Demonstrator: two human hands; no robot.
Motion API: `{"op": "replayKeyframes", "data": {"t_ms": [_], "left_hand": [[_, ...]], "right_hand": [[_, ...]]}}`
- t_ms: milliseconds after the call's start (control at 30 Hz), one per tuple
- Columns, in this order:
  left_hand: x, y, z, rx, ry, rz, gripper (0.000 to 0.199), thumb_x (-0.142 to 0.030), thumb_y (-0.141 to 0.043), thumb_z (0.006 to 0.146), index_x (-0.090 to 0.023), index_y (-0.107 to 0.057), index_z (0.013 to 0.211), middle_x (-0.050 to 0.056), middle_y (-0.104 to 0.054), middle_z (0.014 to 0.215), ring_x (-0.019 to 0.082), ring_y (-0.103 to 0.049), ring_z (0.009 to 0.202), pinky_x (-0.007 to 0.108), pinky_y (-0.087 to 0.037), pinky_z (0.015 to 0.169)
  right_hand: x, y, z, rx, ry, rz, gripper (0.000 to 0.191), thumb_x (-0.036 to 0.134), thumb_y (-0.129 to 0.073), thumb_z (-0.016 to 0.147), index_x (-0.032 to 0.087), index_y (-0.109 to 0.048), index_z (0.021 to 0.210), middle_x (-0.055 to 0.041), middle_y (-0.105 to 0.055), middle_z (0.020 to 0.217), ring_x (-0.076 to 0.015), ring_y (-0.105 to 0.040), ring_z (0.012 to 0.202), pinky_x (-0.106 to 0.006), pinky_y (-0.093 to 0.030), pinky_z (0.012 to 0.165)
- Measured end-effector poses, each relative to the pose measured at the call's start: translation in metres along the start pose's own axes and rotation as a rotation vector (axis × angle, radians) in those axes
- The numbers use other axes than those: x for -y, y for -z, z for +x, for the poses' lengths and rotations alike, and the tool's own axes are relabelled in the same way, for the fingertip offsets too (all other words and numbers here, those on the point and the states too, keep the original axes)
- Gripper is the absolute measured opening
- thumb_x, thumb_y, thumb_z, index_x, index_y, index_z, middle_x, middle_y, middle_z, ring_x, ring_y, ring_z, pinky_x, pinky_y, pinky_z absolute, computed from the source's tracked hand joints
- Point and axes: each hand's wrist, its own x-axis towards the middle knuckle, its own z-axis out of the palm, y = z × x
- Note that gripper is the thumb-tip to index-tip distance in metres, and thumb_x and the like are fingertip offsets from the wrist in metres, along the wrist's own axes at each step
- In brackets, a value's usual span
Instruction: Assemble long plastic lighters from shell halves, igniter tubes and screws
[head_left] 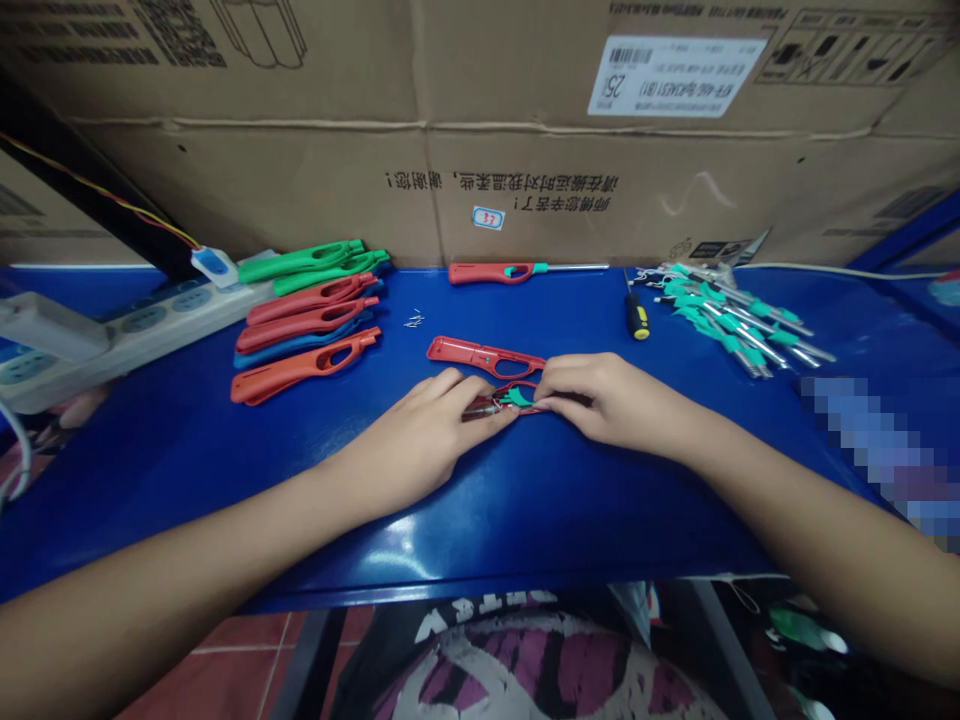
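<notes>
Near the middle of the table, my left hand [439,425] is closed around one end of a red lighter casing half [534,408]. A green trigger [517,397] and some thin metal parts lie inside that half. My right hand [600,395] pinches its other end, and my fingertips hide what sits there. Just beyond my hands, a second red casing half [480,355] lies with its hollow side up, its right end close to my right fingers.
Several coloured lighter casings [307,315] lie at the left beside a power strip [180,310]. An assembled red lighter [491,273], small screws [414,318] and a screwdriver [637,315] are farther back. Several metal lighter tubes with green parts [739,315] are piled at the right. Cardboard [300,190] stands behind.
</notes>
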Motion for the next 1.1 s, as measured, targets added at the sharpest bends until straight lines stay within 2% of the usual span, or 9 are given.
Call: {"op": "replayKeyframes", "data": {"t_ms": [333, 433, 567, 633, 767, 833, 967, 1100], "left_hand": [[-0.001, 0.0, 0.001, -0.018, 0.008, -0.006, 0.05, -0.011, -0.043, 0.099, -0.025, -0.051, 0.147, 0.014, -0.059, 0.124, 0.028, -0.053, 0.109, 0.047, -0.053, 0.092], [0.002, -0.001, 0.0, -0.066, 0.007, -0.048, 0.046, -0.012, -0.043, 0.101, -0.025, -0.055, 0.143, 0.014, -0.06, 0.129, 0.028, -0.054, 0.113, 0.047, -0.053, 0.094], [0.005, -0.003, -0.001, -0.146, 0.02, -0.168, 0.04, -0.013, -0.045, 0.102, -0.023, -0.055, 0.14, 0.011, -0.062, 0.132, 0.024, -0.056, 0.118, 0.044, -0.051, 0.1], [0.005, -0.004, -0.001, -0.172, 0.042, -0.248, 0.036, -0.015, -0.047, 0.102, -0.02, -0.056, 0.136, 0.009, -0.066, 0.128, 0.023, -0.058, 0.115, 0.042, -0.051, 0.1], [0.003, -0.006, 0.0, -0.19, 0.061, -0.337, 0.032, -0.017, -0.049, 0.102, -0.019, -0.056, 0.133, 0.01, -0.067, 0.125, 0.022, -0.06, 0.113, 0.041, -0.052, 0.099], [0.003, -0.006, 0.001, -0.195, 0.064, -0.355, 0.032, -0.018, -0.051, 0.102, -0.019, -0.055, 0.134, 0.01, -0.067, 0.125, 0.022, -0.061, 0.115, 0.041, -0.052, 0.099], [0.003, -0.002, 0.001, -0.226, 0.081, -0.336, 0.035, -0.024, -0.055, 0.101, -0.019, -0.054, 0.135, 0.011, -0.066, 0.128, 0.024, -0.06, 0.118, 0.043, -0.052, 0.101], [0.01, 0.005, 0.001, -0.302, 0.102, -0.21, 0.04, -0.025, -0.056, 0.1, -0.021, -0.054, 0.139, 0.012, -0.063, 0.135, 0.026, -0.057, 0.125, 0.049, -0.047, 0.108]], "right_hand": [[-0.002, -0.003, -0.001, 0.007, -0.014, -0.074, 0.015, 0.02, -0.056, 0.097, 0.018, -0.068, 0.088, -0.006, -0.069, 0.09, -0.0174, -0.063, 0.08, -0.03, -0.046, 0.073], [-0.001, -0.003, 0.0, 0.003, -0.02, -0.084, 0.015, 0.02, -0.055, 0.098, 0.017, -0.068, 0.09, -0.0068, -0.069, 0.092, -0.0185, -0.063, 0.083, -0.03, -0.047, 0.075], [-0.002, 0.002, -0.001, -0.017, -0.014, 0.009, 0.018, 0.022, -0.054, 0.099, 0.017, -0.069, 0.09, -0.0068, -0.068, 0.092, -0.0176, -0.064, 0.084, -0.03, -0.049, 0.078], [-0.004, 0.004, -0.002, -0.065, -0.018, 0.011, 0.019, 0.022, -0.052, 0.1, 0.018, -0.07, 0.098, -0.0079, -0.068, 0.097, -0.0181, -0.065, 0.088, -0.031, -0.05, 0.081], [-0.012, 0.001, -0.003, -0.098, -0.05, -0.156, 0.028, 0.016, -0.051, 0.097, 0.024, -0.069, 0.118, -0.0095, -0.063, 0.117, -0.0217, -0.063, 0.101, -0.035, -0.051, 0.083], [-0.016, -0.002, -0.002, -0.091, -0.047, -0.184, 0.028, 0.015, -0.052, 0.096, 0.024, -0.069, 0.116, -0.0098, -0.06, 0.12, -0.0234, -0.061, 0.107, -0.038, -0.051, 0.088], [-0.022, -0.003, 0.0, -0.125, -0.052, -0.147, 0.007, 0.02, -0.062, 0.092, 0.02, -0.068, 0.096, -0.0094, -0.06, 0.113, -0.0243, -0.059, 0.106, -0.042, -0.049, 0.093], [-0.022, 0.001, -0.001, -0.179, -0.122, -0.069, 0.004, 0.023, -0.061, 0.093, 0.019, -0.063, 0.092, -0.0069, -0.065, 0.098, -0.0203, -0.062, 0.09, -0.037, -0.051, 0.081]]}}
